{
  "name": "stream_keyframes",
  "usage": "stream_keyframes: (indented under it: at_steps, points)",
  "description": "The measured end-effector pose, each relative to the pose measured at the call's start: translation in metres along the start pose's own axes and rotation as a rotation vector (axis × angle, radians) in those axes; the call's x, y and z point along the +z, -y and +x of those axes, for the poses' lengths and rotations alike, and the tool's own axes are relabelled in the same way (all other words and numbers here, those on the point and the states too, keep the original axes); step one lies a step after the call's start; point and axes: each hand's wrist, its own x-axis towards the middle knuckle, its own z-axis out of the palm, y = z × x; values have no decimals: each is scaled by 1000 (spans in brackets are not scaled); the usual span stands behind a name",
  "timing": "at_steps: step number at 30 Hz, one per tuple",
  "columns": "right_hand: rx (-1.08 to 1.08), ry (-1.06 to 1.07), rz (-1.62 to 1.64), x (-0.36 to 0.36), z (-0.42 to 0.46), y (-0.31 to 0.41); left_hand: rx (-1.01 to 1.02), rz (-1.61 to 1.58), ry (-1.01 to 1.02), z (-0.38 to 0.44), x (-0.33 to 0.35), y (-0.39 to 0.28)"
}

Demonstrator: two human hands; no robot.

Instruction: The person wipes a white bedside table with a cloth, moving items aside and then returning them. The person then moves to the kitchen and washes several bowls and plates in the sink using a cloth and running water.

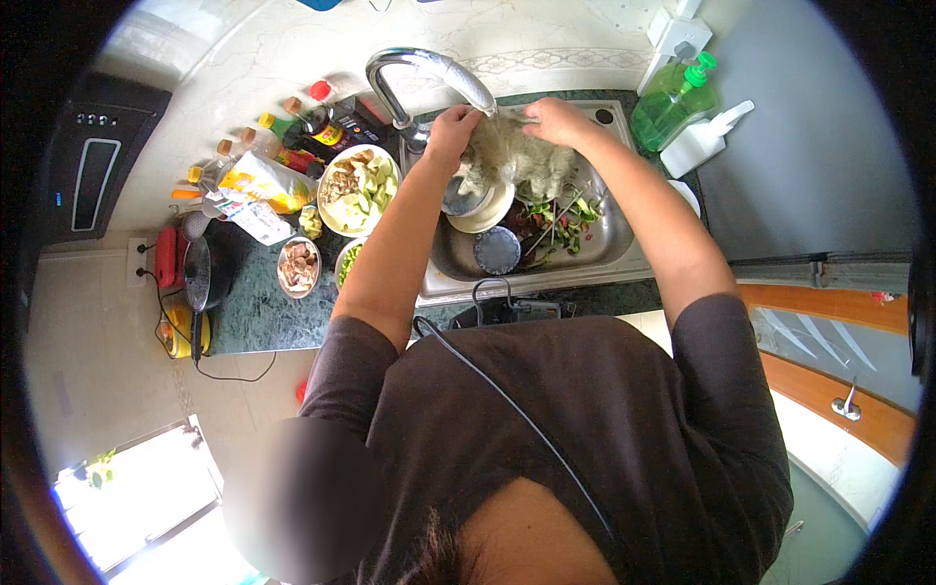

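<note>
Between my hands hangs a wet, greyish cloth (537, 157) over the sink, with water from the chrome faucet (446, 67) running onto it. My left hand (457, 131) grips its left upper edge close to the spout. At its upper right, my right hand (552, 121) holds the other edge. Below the cloth, partly hidden, a pale bowl (493, 212) sits in the stainless steel sink (457, 259). A small dark patterned bowl (497, 249) stands nearer to me, beside a heap of vegetable scraps (567, 223).
Left of the sink are a plate of cut vegetables (362, 190), a bowl of sliced meat (299, 268), sauce bottles (322, 128) and a frying pan (207, 274). A green pump bottle (669, 106) and a white spray bottle (698, 142) stand at the right.
</note>
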Motion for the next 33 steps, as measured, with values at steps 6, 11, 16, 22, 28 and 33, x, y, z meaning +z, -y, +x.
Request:
stream_keyframes:
  at_steps: [6,11,16,22,28,33]
  points:
    - [368,-162,551,31,-12,15,-252,-472,-2,-19,34,-28]
    - [545,-48,1678,79,-31,20,-372,-666,-69,-4,45,-25]
    - [97,-381,1114,91,-43,48,-198,-806,86,13,30,-16]
    - [300,-301,305,67,-18,32,-114,-867,25,-1,33,-38]
    - [358,-95,1748,36,1,50,-89,-303,83,5,13,-9]
    - [424,-199,1598,51,25,41,-65,-236,62,-27,41,-39]
